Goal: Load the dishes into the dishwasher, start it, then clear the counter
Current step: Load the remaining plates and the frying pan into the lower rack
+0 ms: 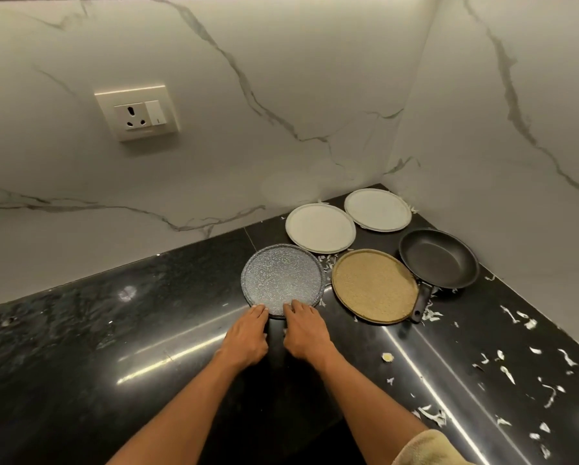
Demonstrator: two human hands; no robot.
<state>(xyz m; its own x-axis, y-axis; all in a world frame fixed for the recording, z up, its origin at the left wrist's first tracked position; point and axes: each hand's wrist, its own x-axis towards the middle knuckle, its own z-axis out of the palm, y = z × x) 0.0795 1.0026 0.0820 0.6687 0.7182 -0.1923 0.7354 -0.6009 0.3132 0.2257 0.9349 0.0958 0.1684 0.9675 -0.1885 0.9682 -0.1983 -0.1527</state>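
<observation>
A grey speckled plate (281, 276) lies flat on the black counter (147, 330). My left hand (247, 333) and my right hand (306, 327) rest side by side at its near rim, fingertips touching the edge. To its right lies a tan speckled plate (375, 285). Two white plates (320, 228) (377, 209) sit behind, near the corner. A black frying pan (440, 258) stands at the right, its handle pointing toward me beside the tan plate.
White scraps and peelings (529, 367) litter the right part of the counter. Marble walls close the back and right sides. A wall socket (137, 112) is mounted at the upper left. The left stretch of counter holds no dishes.
</observation>
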